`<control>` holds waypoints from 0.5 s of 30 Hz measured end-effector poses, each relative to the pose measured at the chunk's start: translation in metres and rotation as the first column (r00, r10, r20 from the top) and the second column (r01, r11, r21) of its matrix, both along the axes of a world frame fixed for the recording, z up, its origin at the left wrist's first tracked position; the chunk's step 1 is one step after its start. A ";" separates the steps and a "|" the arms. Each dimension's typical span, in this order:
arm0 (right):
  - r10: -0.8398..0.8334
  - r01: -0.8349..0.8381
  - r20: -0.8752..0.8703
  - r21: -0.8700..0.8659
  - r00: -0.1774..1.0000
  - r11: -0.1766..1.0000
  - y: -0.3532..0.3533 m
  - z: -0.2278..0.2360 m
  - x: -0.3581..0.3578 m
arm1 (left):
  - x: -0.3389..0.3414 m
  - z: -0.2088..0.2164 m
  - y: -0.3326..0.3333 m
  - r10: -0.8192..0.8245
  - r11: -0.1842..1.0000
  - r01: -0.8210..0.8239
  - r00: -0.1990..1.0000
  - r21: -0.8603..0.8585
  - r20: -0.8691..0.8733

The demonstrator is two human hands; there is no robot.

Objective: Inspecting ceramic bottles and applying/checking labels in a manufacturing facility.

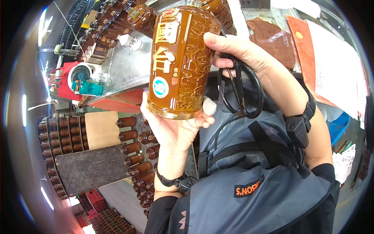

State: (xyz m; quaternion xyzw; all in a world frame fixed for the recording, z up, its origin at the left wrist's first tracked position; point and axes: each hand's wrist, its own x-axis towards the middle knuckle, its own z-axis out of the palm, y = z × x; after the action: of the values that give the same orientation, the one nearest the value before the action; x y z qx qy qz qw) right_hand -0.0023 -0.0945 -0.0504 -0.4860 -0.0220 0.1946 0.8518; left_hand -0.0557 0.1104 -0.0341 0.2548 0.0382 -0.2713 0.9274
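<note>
A large amber-brown glass bottle (183,78) with white raised characters, a small round blue-and-white sticker and embossed relief is held up in front of me, its base toward me. My left hand (173,126) supports the base from below, its fingers curled around the bottom. A whitish cover (209,106) sits on one fingertip there. My right hand (231,52) is at the bottle's upper right side, its thumb against the glass. Black-handled scissors (243,95) hang from its curled fingers, handle loops toward my apron (249,167).
More brown bottles (142,19) stand on the metal table (130,70). A teal fan (87,84) and red basket (68,82) are at its left end. Right of the bottle lie a brown cloth (272,43) and an orange-red sheet (306,58). Rows of bottles (134,148) fill the lower left.
</note>
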 end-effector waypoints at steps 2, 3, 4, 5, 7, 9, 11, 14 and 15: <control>-0.066 0.066 0.007 -0.037 0.998 0.997 0.001 0.001 -0.001 | 0.000 -0.001 -0.002 -0.034 0.999 0.034 0.999 -0.008 0.002; -0.070 0.070 0.005 -0.036 0.998 0.997 0.000 0.001 -0.002 | -0.001 0.001 -0.004 -0.013 0.999 0.013 1.000 0.037 -0.002; -0.070 0.070 0.023 -0.002 0.997 0.998 0.000 0.001 -0.002 | -0.001 0.002 -0.004 0.015 0.996 -0.015 1.000 0.085 -0.003; -0.072 0.071 0.041 0.032 0.997 0.997 0.001 0.001 -0.001 | 0.000 0.001 -0.004 0.016 0.996 -0.015 1.000 0.089 -0.004; -0.137 0.136 0.044 0.020 0.990 0.990 0.007 0.002 0.003 | 0.004 -0.001 -0.005 0.134 0.977 -0.143 0.989 0.161 0.067; -0.221 0.227 0.053 -0.156 0.974 0.961 0.006 0.005 0.004 | 0.004 0.003 -0.009 0.157 0.945 -0.197 0.974 0.261 0.166; -0.254 0.260 0.059 -0.131 0.965 0.957 0.007 0.010 0.003 | 0.003 0.004 -0.016 0.167 0.848 -0.320 0.918 0.423 0.360; -0.349 0.370 0.249 -0.042 0.903 0.928 0.015 0.010 0.008 | 0.001 -0.005 -0.012 0.121 0.790 -0.381 0.865 0.480 0.487; -0.352 0.371 0.245 -0.036 0.904 0.928 0.014 0.009 0.009 | 0.000 -0.008 -0.012 0.108 0.706 -0.486 0.792 0.514 0.601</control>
State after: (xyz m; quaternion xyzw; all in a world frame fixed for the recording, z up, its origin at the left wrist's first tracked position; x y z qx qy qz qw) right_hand 0.0063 -0.0801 -0.0415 -0.5355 -0.0236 -0.0246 0.8438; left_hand -0.0557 0.0983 -0.0420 0.6121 -0.0849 0.0002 0.7862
